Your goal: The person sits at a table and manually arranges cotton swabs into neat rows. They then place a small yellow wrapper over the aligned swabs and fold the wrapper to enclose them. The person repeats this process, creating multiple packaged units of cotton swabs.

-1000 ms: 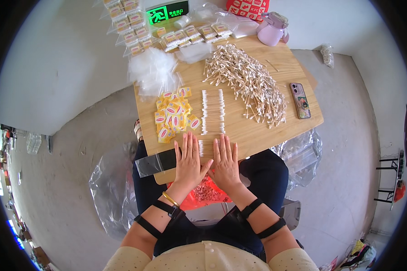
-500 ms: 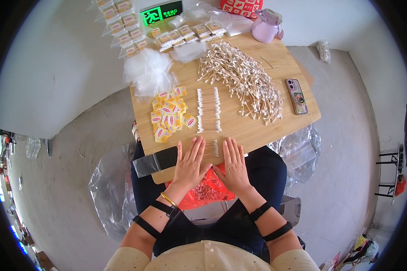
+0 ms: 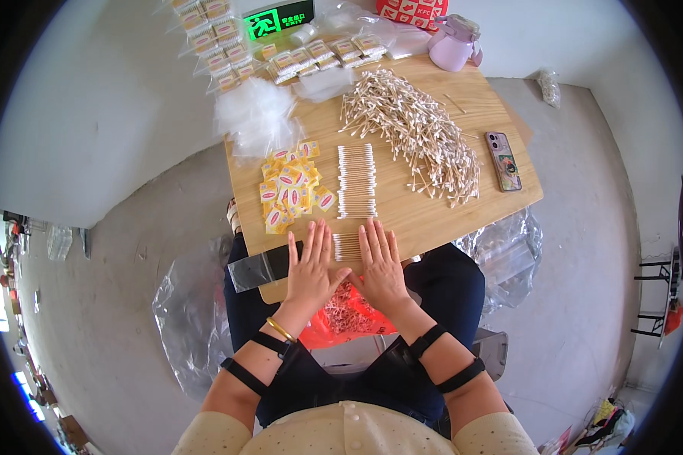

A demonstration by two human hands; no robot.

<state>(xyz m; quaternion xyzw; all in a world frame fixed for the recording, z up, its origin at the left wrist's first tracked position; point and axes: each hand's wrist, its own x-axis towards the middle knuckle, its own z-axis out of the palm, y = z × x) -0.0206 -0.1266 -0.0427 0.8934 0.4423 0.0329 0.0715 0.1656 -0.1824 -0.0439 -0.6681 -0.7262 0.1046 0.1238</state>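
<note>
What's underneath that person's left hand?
A black strip runs partly beneath the outer fingers of the left hand; wooden table shows nearby. Whatever the palm covers can't be seen.

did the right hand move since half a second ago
Yes: judged against the smartphone lying on the wooden table, the right hand has shifted left and slightly forward.

A person's left hand (image 3: 309, 277) and right hand (image 3: 382, 276) extend flat, a short row of cotton swabs (image 3: 347, 247) between their fingers, a longer swab row (image 3: 357, 182) just beyond the fingertips, yellow cards (image 3: 291, 184) ahead of the left fingers, a loose swab heap (image 3: 417, 135) beyond the right.
</note>
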